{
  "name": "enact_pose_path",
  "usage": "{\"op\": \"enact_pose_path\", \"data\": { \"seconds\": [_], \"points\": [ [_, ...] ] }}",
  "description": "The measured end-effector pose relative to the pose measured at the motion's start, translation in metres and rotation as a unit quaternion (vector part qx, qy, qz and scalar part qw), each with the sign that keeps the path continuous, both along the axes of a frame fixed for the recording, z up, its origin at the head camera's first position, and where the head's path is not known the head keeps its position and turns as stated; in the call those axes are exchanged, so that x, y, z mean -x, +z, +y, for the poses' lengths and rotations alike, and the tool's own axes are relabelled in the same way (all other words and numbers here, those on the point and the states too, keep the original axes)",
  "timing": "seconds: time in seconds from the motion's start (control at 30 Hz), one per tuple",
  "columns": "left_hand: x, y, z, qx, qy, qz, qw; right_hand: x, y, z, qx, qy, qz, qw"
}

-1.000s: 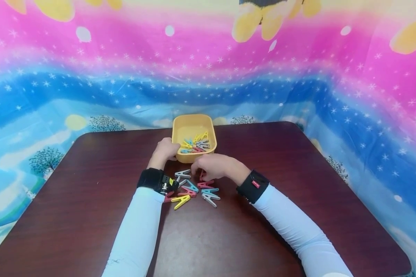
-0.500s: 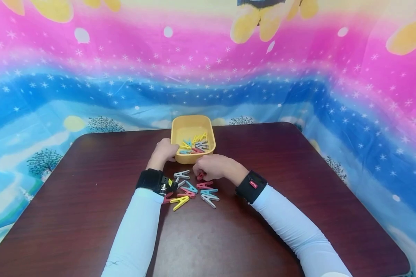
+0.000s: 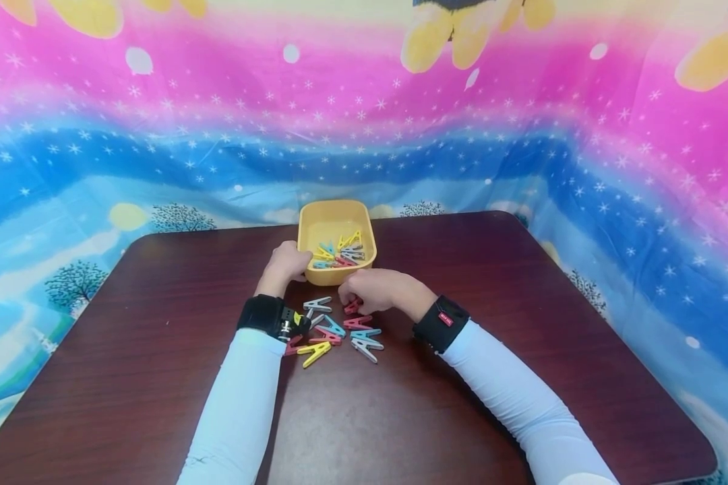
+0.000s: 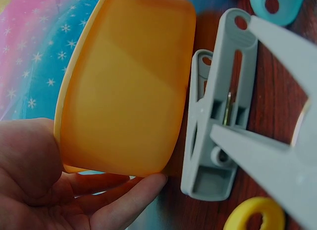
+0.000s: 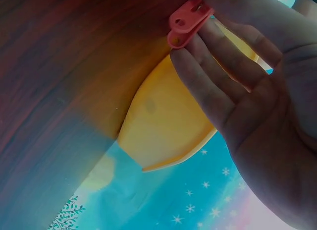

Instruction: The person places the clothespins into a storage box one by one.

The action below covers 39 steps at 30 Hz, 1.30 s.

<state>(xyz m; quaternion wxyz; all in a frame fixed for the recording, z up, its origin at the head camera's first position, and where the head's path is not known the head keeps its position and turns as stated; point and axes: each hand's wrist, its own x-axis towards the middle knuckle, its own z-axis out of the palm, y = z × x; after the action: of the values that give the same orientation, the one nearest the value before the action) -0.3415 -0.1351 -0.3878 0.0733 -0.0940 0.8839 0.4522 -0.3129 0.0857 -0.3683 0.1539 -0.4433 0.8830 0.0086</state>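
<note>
A yellow plastic box [image 3: 335,210] stands at the table's far side with several clothespins [image 3: 350,254] in it. My left hand [image 3: 284,261] grips the box's near left corner; the left wrist view shows its fingers [image 4: 131,200] against the box wall [image 4: 124,86]. Just in front of the box, my right hand [image 3: 377,289] pinches a red clothespin [image 5: 185,22] between thumb and fingertips, slightly above the table or touching it; I cannot tell which. Loose clothespins lie between the forearms: grey [image 3: 317,304], yellow [image 3: 315,351], blue [image 3: 365,333] and red [image 3: 357,322] ones.
The dark wooden table [image 3: 376,417] has rounded far corners. A patterned cloth [image 3: 364,155] hangs close behind its far edge and along the sides. In the left wrist view, a grey clothespin [image 4: 213,116] lies near the box wall.
The right hand has drawn the red clothespin up into its fingertips and shifted very slightly. The left hand stays at the box. The camera view has shifted a little.
</note>
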Motion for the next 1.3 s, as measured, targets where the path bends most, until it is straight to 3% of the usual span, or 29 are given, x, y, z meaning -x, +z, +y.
{"op": "enact_pose_path", "data": {
  "seconds": [0.63,0.87,1.3],
  "points": [
    [-0.003,0.001,-0.001,-0.01,-0.005,0.005,0.9999,0.001,0.001,-0.001,-0.01,0.001,0.009,0.9999],
    [-0.002,-0.001,0.0,-0.014,-0.001,0.009,0.9999,-0.002,0.005,-0.001,0.011,0.02,0.024,0.9995],
    [-0.004,-0.002,0.0,-0.015,0.007,0.013,0.9998,-0.01,0.015,-0.002,0.05,0.021,0.026,0.9982]
  ]
}}
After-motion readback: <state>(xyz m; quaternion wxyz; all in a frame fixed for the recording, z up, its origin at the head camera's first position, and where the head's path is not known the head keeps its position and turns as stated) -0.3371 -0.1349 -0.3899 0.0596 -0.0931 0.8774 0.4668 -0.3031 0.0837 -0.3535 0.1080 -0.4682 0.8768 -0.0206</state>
